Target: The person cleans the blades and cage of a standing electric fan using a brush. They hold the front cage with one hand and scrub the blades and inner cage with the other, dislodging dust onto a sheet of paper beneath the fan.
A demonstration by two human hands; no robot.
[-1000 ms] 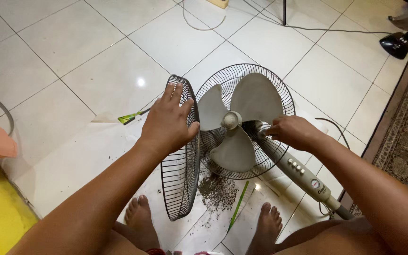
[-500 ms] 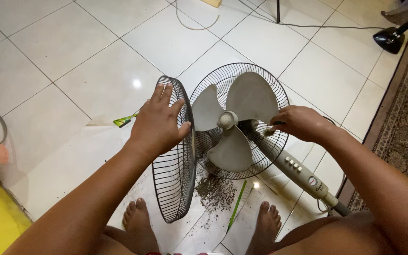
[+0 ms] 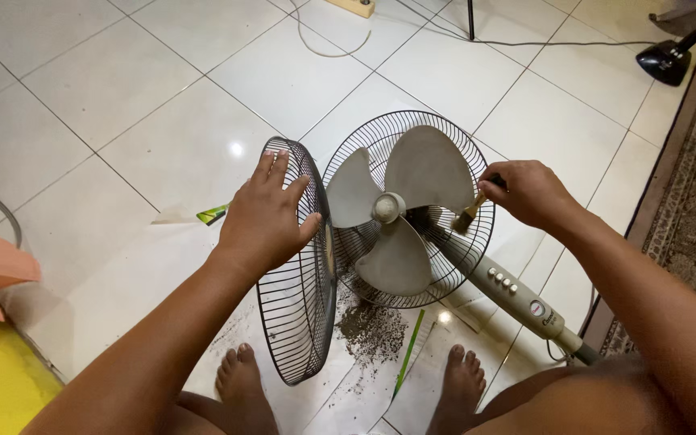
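Head camera is looking down at a fan (image 3: 408, 211) that is lying on the white tiled floor (image 3: 122, 121), and every place below is told from this fan. Its rear grille with three pale blades is facing up, and its grey stem with buttons is running away from the blades toward the person's right leg. The left hand (image 3: 267, 217) is resting on the loose front grille (image 3: 300, 266), which is standing on its edge just beside the fan's left rim; the palm is lying flat against the wires, the fingers are spread and stretched, and the thumb is hooking around the rim, so the hand is steadying the grille rather than closing around it. The right hand (image 3: 525, 193) is hovering over the fan's right rim, with the fingers curled closed around the handle of a small brush (image 3: 467, 216), whose bristles are pointing at the wires near the motor. A small pile of dark dust (image 3: 370, 329) is lying on the floor just below the fan, between the two bare feet, and a green strip (image 3: 407, 353) is lying beside it. A patterned rug (image 3: 694, 225) is lying well to the right of the fan.
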